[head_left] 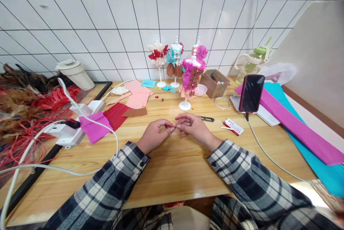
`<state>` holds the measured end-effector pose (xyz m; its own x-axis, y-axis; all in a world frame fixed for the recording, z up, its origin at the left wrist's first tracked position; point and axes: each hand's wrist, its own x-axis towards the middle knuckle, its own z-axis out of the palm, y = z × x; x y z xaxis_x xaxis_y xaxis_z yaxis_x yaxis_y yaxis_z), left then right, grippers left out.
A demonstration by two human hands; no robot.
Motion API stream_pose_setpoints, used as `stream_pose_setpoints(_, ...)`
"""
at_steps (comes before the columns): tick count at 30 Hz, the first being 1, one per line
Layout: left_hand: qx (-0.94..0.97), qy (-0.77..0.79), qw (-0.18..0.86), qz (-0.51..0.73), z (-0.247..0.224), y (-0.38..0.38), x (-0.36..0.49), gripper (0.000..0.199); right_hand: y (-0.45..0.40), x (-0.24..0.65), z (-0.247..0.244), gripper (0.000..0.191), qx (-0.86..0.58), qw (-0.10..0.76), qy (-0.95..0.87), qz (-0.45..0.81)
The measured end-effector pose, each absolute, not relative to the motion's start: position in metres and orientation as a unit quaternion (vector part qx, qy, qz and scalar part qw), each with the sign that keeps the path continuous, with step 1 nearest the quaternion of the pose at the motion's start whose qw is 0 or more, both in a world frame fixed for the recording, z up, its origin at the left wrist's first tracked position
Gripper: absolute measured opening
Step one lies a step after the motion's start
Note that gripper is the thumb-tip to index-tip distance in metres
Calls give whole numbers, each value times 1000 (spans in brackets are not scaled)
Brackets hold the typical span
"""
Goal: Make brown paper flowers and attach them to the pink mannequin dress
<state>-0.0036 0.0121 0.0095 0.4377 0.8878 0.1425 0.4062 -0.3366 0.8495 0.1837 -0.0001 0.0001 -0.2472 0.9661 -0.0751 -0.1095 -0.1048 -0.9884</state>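
Above the middle of the wooden table, my left hand (157,134) and my right hand (194,129) meet at the fingertips. Both are closed in a pinch, thumb against fingers. Something tiny and dark seems to sit between them, too small to name. Just beyond my right hand lies a pair of black thread snips (206,119). A small mannequin stand (193,76) dressed in magenta, brown and peach crepe paper rises behind my hands. To the left of my left hand are a brown paper strip (135,112) and red paper (116,115).
More dressed mannequins (175,60) stand near the tiled wall, beside a cardboard box (215,85) and a pink bowl (200,90). A phone (252,94) stands upright at right, its cable trailing forward. Power strips (68,133) and white cords occupy the left. Long paper sheets (301,122) lie far right.
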Motion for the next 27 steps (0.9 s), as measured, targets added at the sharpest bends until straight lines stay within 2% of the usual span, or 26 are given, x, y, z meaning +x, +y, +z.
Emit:
stream_pose_setpoints(3, 772, 432, 348, 311, 11, 12, -4, 19, 0, 183, 0, 45, -429, 449, -496, 607)
stream_pose_setpoints(10, 817, 394, 285, 309, 9, 15, -9, 29, -1, 182, -1, 17, -447, 447, -618, 466)
stream_pose_setpoints(14, 846, 369, 211, 322, 7, 17, -9, 21, -3, 181, 0, 14, -452, 461, -645, 409)
stream_pose_setpoints(17, 853, 364, 210, 309, 6, 19, -8, 19, -4, 179, -3, 12, -467, 450, -643, 407)
stream_pose_setpoints(21, 855, 375, 226, 279, 5, 21, -9, 16, -1, 183, -3, 15, -479, 405, -657, 419)
stream_pose_setpoints(24, 838, 401, 241, 279, 3, 20, -9, 16, 6, 201, 2, 19, -526, 339, -728, 279)
stream_pose_setpoints(27, 790, 443, 295, 304, 2, 18, -9, 18, 15, 231, 4, 23, -613, 227, -749, 113)
